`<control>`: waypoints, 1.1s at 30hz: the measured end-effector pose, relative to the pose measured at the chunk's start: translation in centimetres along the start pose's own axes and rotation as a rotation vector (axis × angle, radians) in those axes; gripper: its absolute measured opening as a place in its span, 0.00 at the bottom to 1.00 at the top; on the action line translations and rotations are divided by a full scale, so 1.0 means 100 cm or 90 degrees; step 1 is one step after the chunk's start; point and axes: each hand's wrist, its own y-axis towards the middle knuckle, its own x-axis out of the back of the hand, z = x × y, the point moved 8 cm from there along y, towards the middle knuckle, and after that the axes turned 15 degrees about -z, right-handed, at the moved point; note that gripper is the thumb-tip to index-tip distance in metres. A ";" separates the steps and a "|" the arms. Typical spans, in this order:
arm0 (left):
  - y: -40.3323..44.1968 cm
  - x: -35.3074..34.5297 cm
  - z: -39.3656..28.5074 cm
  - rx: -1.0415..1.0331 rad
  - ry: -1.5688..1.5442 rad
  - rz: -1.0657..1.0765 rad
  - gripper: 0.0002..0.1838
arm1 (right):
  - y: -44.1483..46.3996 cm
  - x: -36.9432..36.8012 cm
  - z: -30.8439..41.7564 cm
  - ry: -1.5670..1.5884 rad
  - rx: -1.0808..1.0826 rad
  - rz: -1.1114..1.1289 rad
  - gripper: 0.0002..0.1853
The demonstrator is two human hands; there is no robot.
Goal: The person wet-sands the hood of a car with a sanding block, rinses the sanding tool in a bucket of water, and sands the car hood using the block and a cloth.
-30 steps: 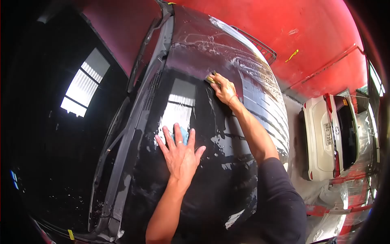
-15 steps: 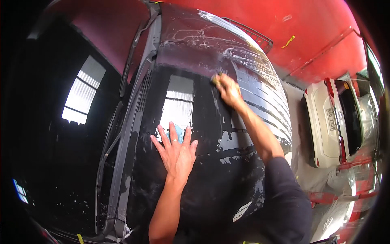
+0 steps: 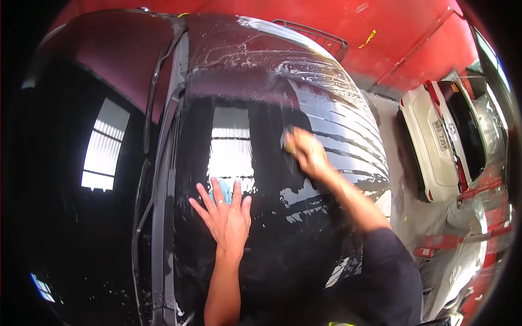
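Wet streaks and drops cover parts of a dark, glossy car hood. On it lies my left hand, palm down with the fingers spread, a ring on one finger. Beneath those fingers a light blue cloth shows, pressed against the hood. My right hand, blurred by motion, has its fingers closed round a small yellowish pad that touches the hood farther to the right. The pad's exact shape is smeared.
The windshield and a wiper arm lie to the left. A white car stands at the right on the floor. Behind the hood are a red wall and a dark metal rack.
My right hand has moved down the image over the hood with the pad. My left hand stays spread over the blue cloth. The whole view has turned and shifted somewhat.
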 end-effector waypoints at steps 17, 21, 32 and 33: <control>-0.005 -0.002 -0.001 0.022 0.037 0.038 0.22 | -0.043 0.029 -0.025 -0.114 -0.112 -0.010 0.25; -0.003 -0.003 -0.002 0.016 0.052 0.028 0.22 | 0.079 -0.054 -0.165 -0.197 -0.239 -0.026 0.19; -0.002 -0.003 -0.005 0.006 0.069 0.038 0.22 | 0.049 -0.030 -0.131 -0.245 -0.252 -0.053 0.18; -0.002 -0.005 -0.004 0.009 0.070 0.047 0.21 | 0.082 -0.047 -0.150 -0.287 -0.291 -0.033 0.16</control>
